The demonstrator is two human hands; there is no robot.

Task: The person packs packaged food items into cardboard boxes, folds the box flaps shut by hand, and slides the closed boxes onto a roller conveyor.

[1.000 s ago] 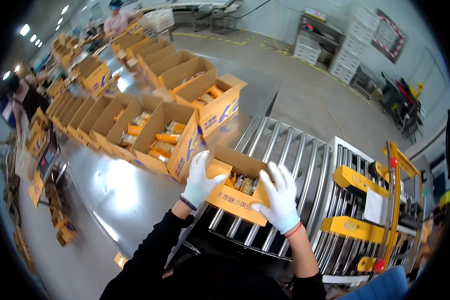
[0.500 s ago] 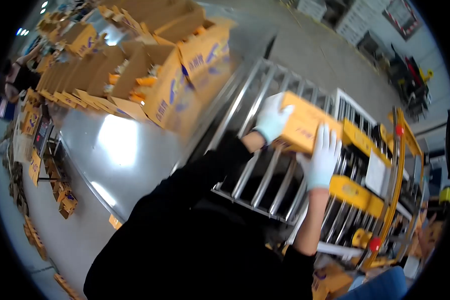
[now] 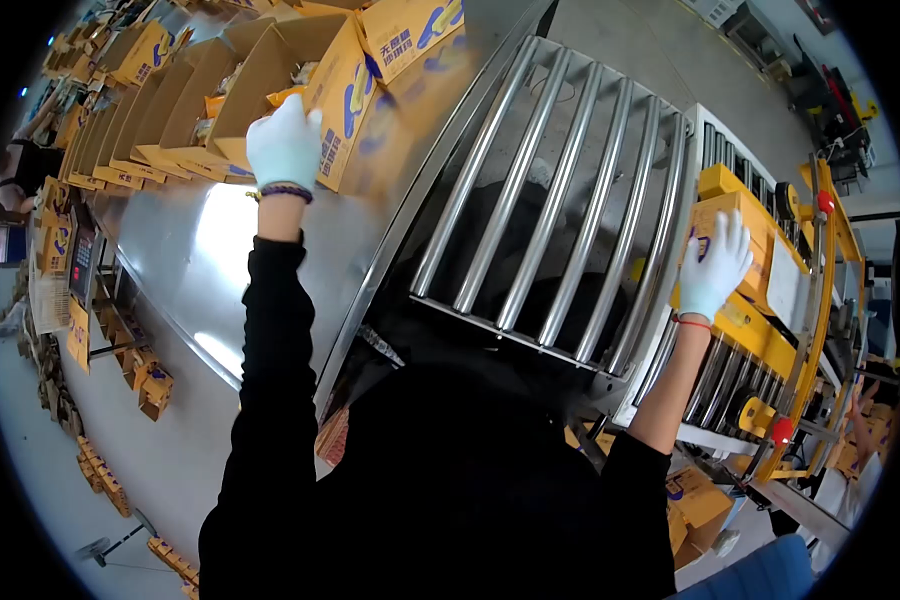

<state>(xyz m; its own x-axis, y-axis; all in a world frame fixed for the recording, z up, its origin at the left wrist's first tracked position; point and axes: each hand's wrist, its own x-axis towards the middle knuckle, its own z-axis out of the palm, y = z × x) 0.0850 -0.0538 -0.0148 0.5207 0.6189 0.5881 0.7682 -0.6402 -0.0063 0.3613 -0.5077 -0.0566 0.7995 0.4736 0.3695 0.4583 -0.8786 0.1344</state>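
A closed carton (image 3: 763,262) sat at the right, between the yellow guides of the packing machine. The right hand (image 3: 713,270), white-gloved, lay against its near side with the fingers extended and a little apart, apparently pushing rather than gripping.

Well apart from it, the left hand (image 3: 284,148) was at the near edge of an open carton (image 3: 342,110) with orange packets (image 3: 288,96) inside. Its fingers were curled, but whether they had closed on the cardboard could not be told.

The step in hand looked like a changeover: one carton fed to the machine while the other arm reached for another. Taking the open one would call for a firm hold on its wall, then the right hand's help to keep it level.

Between the two hands ran the bare metal rollers (image 3: 575,215), beside a shiny steel table (image 3: 170,265). Beyond the left hand stood a row of open cartons (image 3: 155,125). A sheet of paper (image 3: 787,285) lay beside the closed carton.
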